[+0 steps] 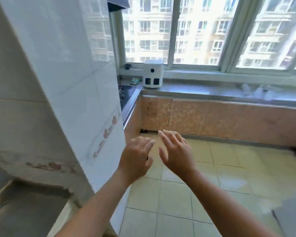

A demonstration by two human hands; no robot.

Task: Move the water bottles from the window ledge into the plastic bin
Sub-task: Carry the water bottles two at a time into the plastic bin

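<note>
Up front, both bare hands are raised side by side over the pale yellow tiled floor (pixel 186 194), palms down and fingers loosely spread. The left hand (pixel 135 159) is empty, its grip released, with the fingers curling slightly downward. The right hand (pixel 176 153) is just beside it, also released and holding nothing, its fingertips reaching a little farther forward. The two hands are close but not touching.

Beyond them, a long grey stone counter (pixel 195 91) runs beneath the white-framed window (pixel 173 31), serving as the ledge, with mottled orange-pink cabinet doors (pixel 212 117) below it. On the counter's left end stands a white boxy appliance with a round dark button and two dark square openings (pixel 153 73). Far to the right on the same counter, well apart from both hands, sit a few clear plastic water bottles (pixel 256 89); they are blurred, so their number and whether they stand upright cannot be told.

To the left, a glossy white tiled wall (pixel 67 74) fills the view, and past its edge a dark glass stovetop (pixel 126 94) is partly visible.
</note>
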